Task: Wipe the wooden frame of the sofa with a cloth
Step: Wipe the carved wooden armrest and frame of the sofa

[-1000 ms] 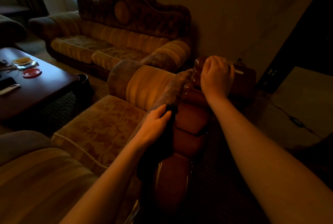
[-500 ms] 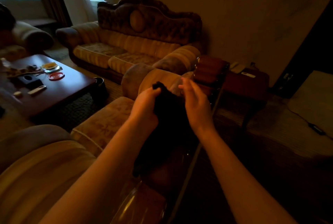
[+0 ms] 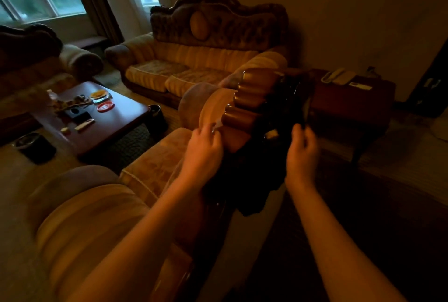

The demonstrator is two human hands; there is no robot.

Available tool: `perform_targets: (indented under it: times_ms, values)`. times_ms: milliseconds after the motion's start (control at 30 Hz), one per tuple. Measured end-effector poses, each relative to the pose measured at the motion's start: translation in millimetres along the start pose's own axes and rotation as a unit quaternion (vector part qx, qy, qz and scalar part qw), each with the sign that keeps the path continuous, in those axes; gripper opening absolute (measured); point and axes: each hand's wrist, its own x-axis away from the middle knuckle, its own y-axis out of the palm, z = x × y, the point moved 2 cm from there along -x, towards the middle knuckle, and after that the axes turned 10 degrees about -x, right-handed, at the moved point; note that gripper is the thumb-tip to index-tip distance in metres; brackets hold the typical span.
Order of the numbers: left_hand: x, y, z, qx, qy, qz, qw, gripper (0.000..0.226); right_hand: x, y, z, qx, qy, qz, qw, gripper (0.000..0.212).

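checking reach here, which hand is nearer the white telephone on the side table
Right. The right hand grips the dark cloth just below and left of the telephone in the picture. The left hand holds the cloth's other edge, farther left beyond the wooden frame.

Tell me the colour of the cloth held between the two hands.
Black, or very dark, cloth; seen in the dim head view.

No legible text, label, brand, number or sign appears on any surface in this dim, blurred head view.
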Motion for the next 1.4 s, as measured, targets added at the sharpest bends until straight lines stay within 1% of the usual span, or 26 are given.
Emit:
perform_targets:
  times_ms: [33, 67, 100, 167, 200, 300, 333, 400, 467, 533, 633, 700, 733, 767, 833, 867, 900, 967, 1000, 1067, 1100, 1167, 1200, 1233, 1333, 1400]
  values:
    - [6.5, 12.8, -4.4, -0.071, 0.011, 0.006, 0.997, 0.044, 18.2, 6.1, 14.0, 0.017, -0.018, -0.039, 0.999, 0.044]
    - [11.3, 21.2, -7.8, -0.122, 0.031, 0.032, 0.992, 0.045, 42.6, 14.4, 25.5, 0.032, -0.071, -0.077, 0.994, 0.041]
    - [14.0, 24.6, -8.7, -0.135, 0.048, 0.062, 0.988, 0.046, 67.0, 21.1, 36.4, 0.042, -0.129, -0.101, 0.986, 0.039]
    - [14.8, 24.7, -8.5, -0.131, 0.048, 0.081, 0.987, 0.052, 86.7, 26.6, 57.4, 0.056, -0.194, -0.115, 0.972, 0.038]
    - [15.0, 24.1, -8.6, -0.132, 0.045, 0.081, 0.987, 0.056, 76.1, 28.5, 64.3, 0.061, -0.191, -0.112, 0.973, 0.039]
    - [14.8, 21.6, -4.8, -0.137, 0.051, 0.074, 0.986, 0.059, 9.2, 33.5, 68.1, 0.075, -0.071, -0.055, 0.993, 0.043]
    - [15.2, 21.2, -3.6, -0.131, 0.053, 0.073, 0.987, 0.059, -12.5, 35.9, 67.3, 0.075, -0.046, -0.037, 0.995, 0.044]
    - [16.7, 21.7, -2.3, -0.121, 0.056, 0.072, 0.988, 0.058, -38.2, 39.9, 66.2, 0.066, -0.023, 0.0, 0.998, 0.044]
    - [17.1, 21.9, -2.8, -0.123, 0.052, 0.073, 0.988, 0.057, -35.4, 39.7, 65.8, 0.047, -0.006, 0.028, 0.998, 0.045]
    - [16.9, 22.4, -3.0, -0.129, 0.045, 0.074, 0.988, 0.057, -3.9, 39.2, 67.6, 0.035, -0.031, 0.026, 0.999, 0.045]
    - [16.9, 23.7, -4.6, -0.127, 0.041, 0.073, 0.988, 0.057, 78.2, 39.7, 63.0, 0.0, -0.122, -0.034, 0.992, 0.039]
    - [17.9, 24.3, -6.0, -0.133, 0.04, 0.073, 0.988, 0.057, 98.9, 39.1, 58.0, -0.022, -0.148, -0.051, 0.987, 0.037]
    - [18.3, 24.5, -6.3, -0.135, 0.039, 0.073, 0.987, 0.057, 85.4, 41.0, 56.2, -0.025, -0.135, -0.044, 0.99, 0.039]
    - [18.3, 24.2, -6.2, -0.133, 0.038, 0.072, 0.988, 0.057, 62.5, 42.4, 55.8, -0.011, -0.099, -0.021, 0.995, 0.042]
    - [17.4, 22.4, -5.2, -0.122, 0.035, 0.069, 0.989, 0.058, 5.6, 40.2, 54.5, 0.013, 0.005, 0.049, 0.999, 0.048]
    - [17.6, 21.5, -4.7, -0.122, 0.033, 0.069, 0.99, 0.058, -16.4, 39.0, 52.6, 0.012, 0.04, 0.069, 0.997, 0.049]
    - [17.9, 20.8, -4.5, -0.124, 0.034, 0.07, 0.989, 0.058, -27.3, 39.2, 50.4, 0.007, 0.049, 0.071, 0.996, 0.05]
    - [18.0, 21.2, -4.6, -0.126, 0.038, 0.07, 0.989, 0.059, -16.6, 41.9, 47.4, -0.005, 0.029, 0.047, 0.998, 0.049]
    - [18.0, 21.5, -4.8, -0.127, 0.041, 0.07, 0.989, 0.059, 2.2, 42.8, 52.1, -0.013, 0.023, 0.033, 0.999, 0.049]
    - [17.7, 22.3, -5.3, -0.128, 0.045, 0.074, 0.988, 0.059, 52.9, 39.6, 72.9, -0.025, 0.044, 0.013, 0.999, 0.047]
    - [17.3, 22.6, -6.2, -0.125, 0.046, 0.074, 0.988, 0.058, 83.3, 34.8, 79.1, -0.021, 0.033, -0.001, 0.999, 0.045]
    - [17.1, 22.4, -8.8, -0.112, 0.053, 0.067, 0.99, 0.059, 138.2, 28.2, 80.0, 0.027, -0.044, -0.042, 0.998, 0.043]
    - [17.3, 21.9, -9.6, -0.104, 0.058, 0.063, 0.991, 0.059, 148.1, 27.4, 81.9, 0.042, -0.073, -0.046, 0.995, 0.042]
    - [17.6, 21.4, -10.3, -0.097, 0.063, 0.063, 0.991, 0.059, 142.0, 29.4, 79.8, 0.022, -0.071, -0.038, 0.997, 0.043]
    - [16.6, 19.9, -11.4, -0.077, 0.069, 0.064, 0.993, 0.058, 85.9, 37.5, 73.9, 0.008, 0.004, 0.004, 1.0, 0.04]
    - [15.4, 20.3, -12.8, -0.071, 0.068, 0.07, 0.993, 0.051, 56.3, 38.4, 68.1, 0.002, 0.017, 0.017, 1.0, 0.041]
